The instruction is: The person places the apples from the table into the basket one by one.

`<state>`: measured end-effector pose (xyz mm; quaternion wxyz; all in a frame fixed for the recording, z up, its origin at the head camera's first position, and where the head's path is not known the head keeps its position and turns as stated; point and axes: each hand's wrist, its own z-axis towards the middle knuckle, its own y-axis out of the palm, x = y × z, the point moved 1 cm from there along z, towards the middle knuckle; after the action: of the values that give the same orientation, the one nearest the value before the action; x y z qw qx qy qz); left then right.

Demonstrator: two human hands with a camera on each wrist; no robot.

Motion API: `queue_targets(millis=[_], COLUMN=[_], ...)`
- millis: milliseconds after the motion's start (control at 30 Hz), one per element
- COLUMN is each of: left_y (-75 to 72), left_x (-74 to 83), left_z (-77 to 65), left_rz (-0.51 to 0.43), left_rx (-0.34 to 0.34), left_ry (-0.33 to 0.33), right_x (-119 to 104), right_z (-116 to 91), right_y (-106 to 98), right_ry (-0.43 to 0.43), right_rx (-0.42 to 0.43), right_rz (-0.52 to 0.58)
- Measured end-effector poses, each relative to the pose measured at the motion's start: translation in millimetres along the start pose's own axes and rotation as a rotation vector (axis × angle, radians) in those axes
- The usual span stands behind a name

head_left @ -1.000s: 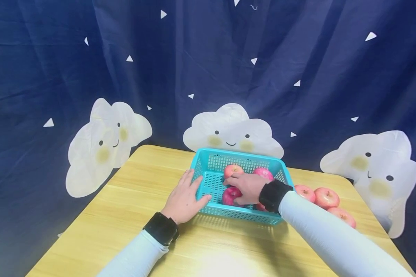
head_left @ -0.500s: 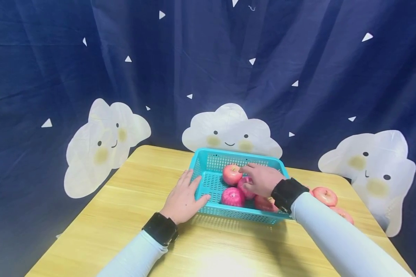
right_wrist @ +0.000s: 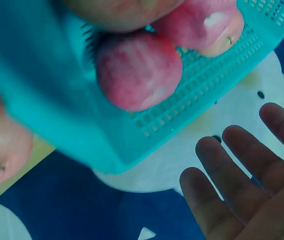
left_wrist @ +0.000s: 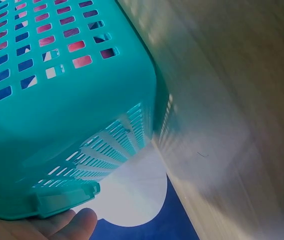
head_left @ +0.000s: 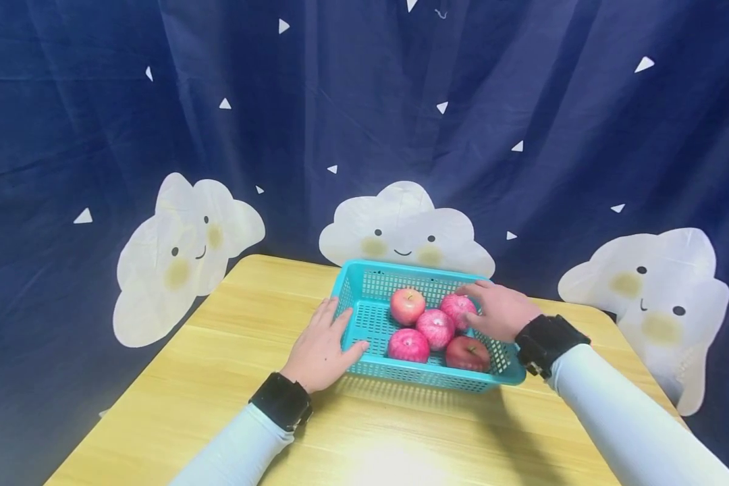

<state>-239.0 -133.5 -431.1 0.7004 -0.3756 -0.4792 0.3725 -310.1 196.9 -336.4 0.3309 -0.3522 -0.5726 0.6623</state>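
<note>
A turquoise plastic basket [head_left: 413,378] stands on the table and holds several red and pink apples, among them a pink apple [head_left: 435,329] in the middle. My left hand [head_left: 322,347] rests on the basket's left end with fingers spread and fairly straight; in the left wrist view its fingertips [left_wrist: 81,225] lie at the rim. Over the basket's right end is my right hand [head_left: 501,312], with relaxed fingers and nothing held. It partly covers the apple [head_left: 457,309] at the back right. In the right wrist view its spread fingers [right_wrist: 242,160] are apart from the apples.
Outside the basket, an apple [right_wrist: 4,145] sits beside its right end, hidden behind my right arm in the head view. The wooden table [head_left: 219,378] backs onto a dark blue curtain [head_left: 389,121] with cloud prints.
My right hand has moved right, off the apples in the middle of the basket, uncovering them. The apples outside on the right are now behind that arm. My left hand has stayed put.
</note>
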Motion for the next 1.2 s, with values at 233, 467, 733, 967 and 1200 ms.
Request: queue_targets(millis=[233, 467, 733, 967, 1200], left_y=[0.1, 0.1, 0.4, 0.9, -0.3], left_x=[1.0, 1.0, 0.6, 1.2, 2.1], left_z=[0.3, 0.3, -0.4, -1.2, -1.2], left_rz=[0.002, 0.003, 0.001, 0.002, 0.000], left_rx=[0.003, 0.005, 0.010, 0.000, 0.003], left_ry=[0.006, 0.021, 0.010, 0.000, -0.002], right_x=[17.7, 44.1, 78.3, 93.6, 101.0], right_z=[-16.0, -28.8, -40.5, -48.1, -53.2], right_y=[-10.2, -16.7, -6.9, 1.4, 17.3], right_ry=[0.027, 0.103, 0.188, 0.262, 0.281], right_rx=[0.004, -0.005, -0.044, -0.091, -0.072], right_rz=[0.005, 0.048, 0.094, 0.094, 0.062])
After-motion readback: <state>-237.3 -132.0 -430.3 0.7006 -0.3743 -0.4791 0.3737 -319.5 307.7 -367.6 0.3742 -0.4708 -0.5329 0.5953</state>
